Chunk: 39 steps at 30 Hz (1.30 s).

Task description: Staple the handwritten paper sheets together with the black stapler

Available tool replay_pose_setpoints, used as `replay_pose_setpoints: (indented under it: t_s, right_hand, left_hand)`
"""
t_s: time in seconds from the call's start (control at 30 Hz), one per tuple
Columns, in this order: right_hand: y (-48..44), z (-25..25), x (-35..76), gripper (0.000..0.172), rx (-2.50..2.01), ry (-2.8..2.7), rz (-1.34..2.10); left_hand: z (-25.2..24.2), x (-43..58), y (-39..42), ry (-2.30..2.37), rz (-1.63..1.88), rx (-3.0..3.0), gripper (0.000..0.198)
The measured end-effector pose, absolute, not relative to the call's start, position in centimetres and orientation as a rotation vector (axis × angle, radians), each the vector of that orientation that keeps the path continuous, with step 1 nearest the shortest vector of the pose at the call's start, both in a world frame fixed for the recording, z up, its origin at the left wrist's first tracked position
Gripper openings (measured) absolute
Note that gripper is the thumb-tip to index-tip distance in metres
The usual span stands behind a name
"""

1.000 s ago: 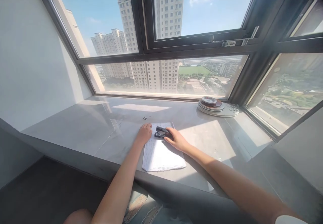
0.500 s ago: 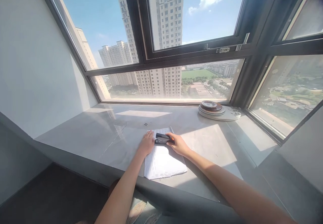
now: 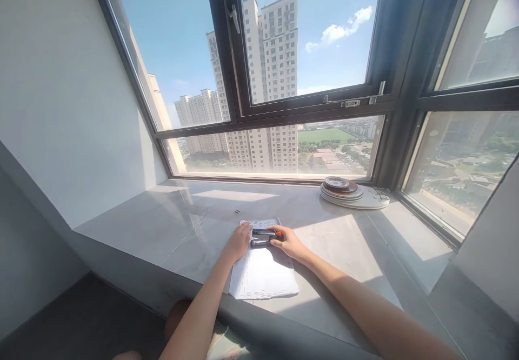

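My right hand [image 3: 290, 242] is wrapped round the rear end of a black stapler [image 3: 263, 233] with an orange patch. The stapler lies sideways over the upper part of a white stack of paper [image 3: 267, 276], its front end pointing left and its jaws apart. Along the paper's top, left and bottom edges run rows of short dark dashes that look like staples. My left hand [image 3: 240, 242] rests with its fingers stretched out on the paper's upper left edge, close to the stapler's front end. Whether the stapler's lower arm touches the paper I cannot tell.
The paper lies on a grey stone windowsill [image 3: 162, 214], near its front edge. Two small dark pieces [image 3: 237, 211] lie beyond it. A stack of plates [image 3: 344, 191] stands at the back right by the window frame [image 3: 308, 117].
My view has tilted up and shifted a little, so the sill and hands sit lower in the picture. Both hands keep nearly the same places on the paper and stapler.
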State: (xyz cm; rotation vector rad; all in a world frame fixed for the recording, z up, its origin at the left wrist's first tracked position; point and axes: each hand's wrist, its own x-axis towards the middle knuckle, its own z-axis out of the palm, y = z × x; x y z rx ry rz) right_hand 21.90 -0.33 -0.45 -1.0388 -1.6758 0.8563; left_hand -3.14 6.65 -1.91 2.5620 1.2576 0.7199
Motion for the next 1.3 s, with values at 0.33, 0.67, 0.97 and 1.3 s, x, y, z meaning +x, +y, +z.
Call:
replay_pose_setpoints:
  t_s: [0.33, 0.67, 0.97, 1.3]
  right_hand:
    - [-0.6, 0.2, 21.6, 0.036, -1.027, -1.67, 0.884]
    - [-0.6, 0.6, 21.4, 0.038, -1.058, -1.795, 0.787]
    - [-0.9, 0.7, 21.2, 0.031, -1.079, -1.843, 0.735]
    - [-0.8, 0.5, 20.9, 0.033, -1.106, -1.79, 0.765]
  left_hand:
    - [0.5, -3.6, 4.7, 0.951, 0.862, 2.273, 0.039]
    - [2.7, -4.3, 3.2, 0.731, 0.802, 2.057, 0.049]
    - [2.6, -4.3, 2.9, 0.809, 0.743, 2.131, 0.045]
    - [2.6, -4.4, 2.9, 0.889, 0.756, 2.173, 0.031]
